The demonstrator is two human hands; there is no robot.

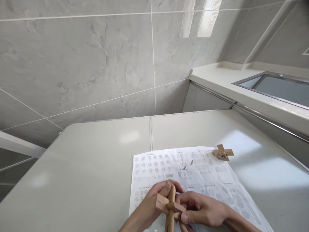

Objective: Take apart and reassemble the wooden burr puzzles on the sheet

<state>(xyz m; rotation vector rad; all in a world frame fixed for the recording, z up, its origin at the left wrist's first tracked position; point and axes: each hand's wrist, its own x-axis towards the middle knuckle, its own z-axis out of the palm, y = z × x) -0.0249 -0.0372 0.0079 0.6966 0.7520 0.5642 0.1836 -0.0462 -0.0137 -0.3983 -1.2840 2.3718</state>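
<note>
From the head view, there were two hands in play and two wooden pieces on show. The left hand [148,206] and the right hand [204,210] met low in the frame, both clasped around a pale wooden stick puzzle [170,206], which was held just above the near edge of a single white printed paper sheet [193,167]. Its long square bar ran nearly straight away from the person, the far end tipped slightly right, with shorter blocks crossing it left and right. The left fingers wrapped the bar and the left block, and the right thumb and fingers pinched the short right-hand piece. At the sheet's far right corner a small wooden cross-shaped puzzle [223,153] lay flat, well apart from the hands. The sheet, covered in rows of tiny diagrams, lay on a smooth pale grey table [96,161] with one seam. Behind it rose a grey marble-look tiled wall [96,64], and on the right one steel sink [277,87] sat in a white counter.
</note>
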